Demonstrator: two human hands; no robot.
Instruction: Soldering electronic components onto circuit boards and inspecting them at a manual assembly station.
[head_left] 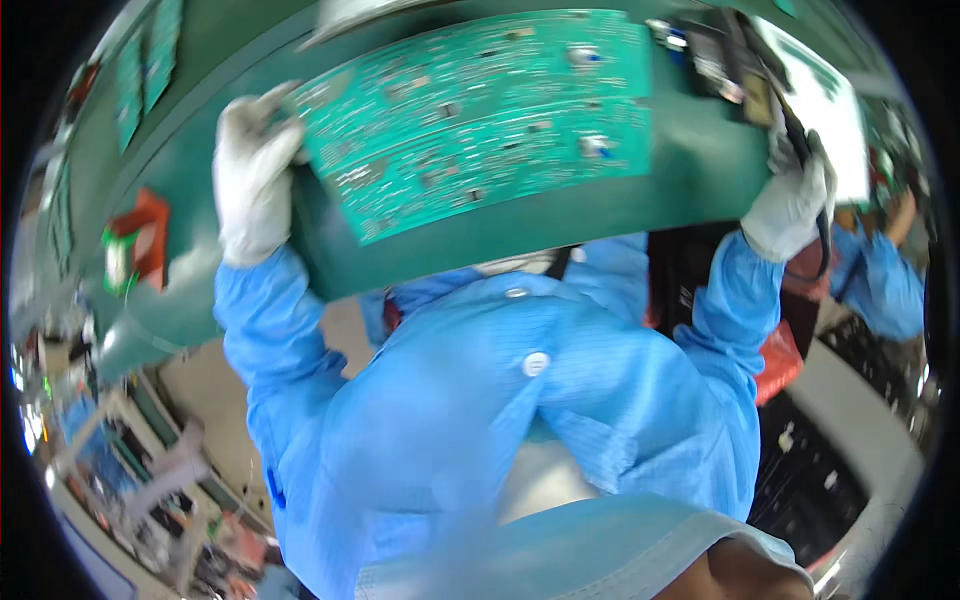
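Observation:
A wide green circuit board (480, 125), covered with small parts, lies over the green work surface in front of me. My left hand (255, 175), in a white glove, pinches the board's left edge between thumb and fingers. At the right, clear of the board, my right hand (795, 200) is also gloved in white, its fingers closed around a black cable (797, 130). That cable runs up to a dark, blurred device (725, 65) near the board's upper right corner. The hand hides part of the cable, which hangs in a loop below it.
An orange holder (152, 235) with a green-and-white spool stands at the left of the green table (420, 262). A bright white sheet or panel (835, 120) is at the far right. Another person's blue sleeve (885, 285) shows beyond it. More green boards (165, 50) stand upper left.

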